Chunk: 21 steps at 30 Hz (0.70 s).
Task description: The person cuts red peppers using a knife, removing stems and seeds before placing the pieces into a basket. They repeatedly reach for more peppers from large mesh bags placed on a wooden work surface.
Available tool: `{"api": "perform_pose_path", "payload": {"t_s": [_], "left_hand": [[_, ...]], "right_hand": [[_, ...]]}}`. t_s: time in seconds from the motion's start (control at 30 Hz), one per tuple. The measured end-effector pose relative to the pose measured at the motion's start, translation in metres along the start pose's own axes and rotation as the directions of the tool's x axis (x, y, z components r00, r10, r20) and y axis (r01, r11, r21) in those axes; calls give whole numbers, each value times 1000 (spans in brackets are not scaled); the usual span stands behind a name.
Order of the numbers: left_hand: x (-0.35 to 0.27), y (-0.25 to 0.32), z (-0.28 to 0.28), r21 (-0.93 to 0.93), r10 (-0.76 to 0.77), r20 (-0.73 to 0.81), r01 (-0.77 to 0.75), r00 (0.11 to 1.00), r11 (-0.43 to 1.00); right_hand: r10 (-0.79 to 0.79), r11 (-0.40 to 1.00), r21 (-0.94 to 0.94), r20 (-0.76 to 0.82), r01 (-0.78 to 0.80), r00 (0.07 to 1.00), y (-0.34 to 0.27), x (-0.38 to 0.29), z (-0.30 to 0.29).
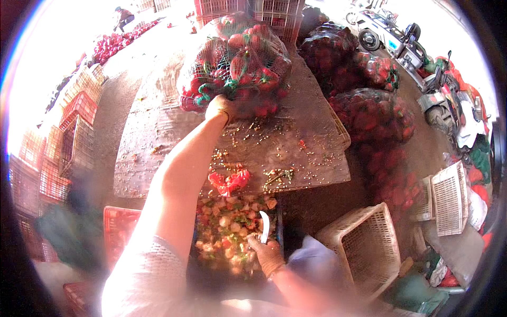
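Note:
A large mesh bag of red bell peppers (245,67), tied with green cord, rests on the far part of the wooden board (174,130). My left hand (220,107), gloved and stretched forward, is closed on the bag's near side beside the green knot; its fingertips are hidden. Low in front of me, my gloved right hand (267,253) holds a small knife with a curved blade (264,226), point up. Beneath that knife, a bin holds pepper cores and trimmings (227,226). A torn piece of red pepper (229,181) lies at the board's near edge.
Seeds and a stem scrap (279,176) litter the board. Full mesh bags (370,115) are piled at right, near a tipped plastic crate (368,245) and parked scooters (396,43). Stacked crates (75,138) line the left. A person (123,18) bends far off.

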<state>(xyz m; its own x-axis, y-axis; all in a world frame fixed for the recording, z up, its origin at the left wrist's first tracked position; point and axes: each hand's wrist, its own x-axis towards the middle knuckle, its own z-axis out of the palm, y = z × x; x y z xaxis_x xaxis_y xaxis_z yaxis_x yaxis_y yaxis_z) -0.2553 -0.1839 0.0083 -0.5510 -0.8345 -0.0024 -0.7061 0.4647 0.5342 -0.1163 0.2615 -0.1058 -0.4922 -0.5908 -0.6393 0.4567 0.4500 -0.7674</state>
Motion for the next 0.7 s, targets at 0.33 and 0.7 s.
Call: {"api": "perform_pose_path", "payload": {"t_s": [0.33, 0.7], "left_hand": [[-68, -11, 39, -106, -11, -323, -25, 946, 994], [-65, -8, 45, -988, -215, 15, -19, 976, -156]], "right_hand": [[-180, 980, -92, -34, 177, 983, -17, 17, -19], [-183, 983, -30, -41, 182, 982, -61, 32, -28]]}}
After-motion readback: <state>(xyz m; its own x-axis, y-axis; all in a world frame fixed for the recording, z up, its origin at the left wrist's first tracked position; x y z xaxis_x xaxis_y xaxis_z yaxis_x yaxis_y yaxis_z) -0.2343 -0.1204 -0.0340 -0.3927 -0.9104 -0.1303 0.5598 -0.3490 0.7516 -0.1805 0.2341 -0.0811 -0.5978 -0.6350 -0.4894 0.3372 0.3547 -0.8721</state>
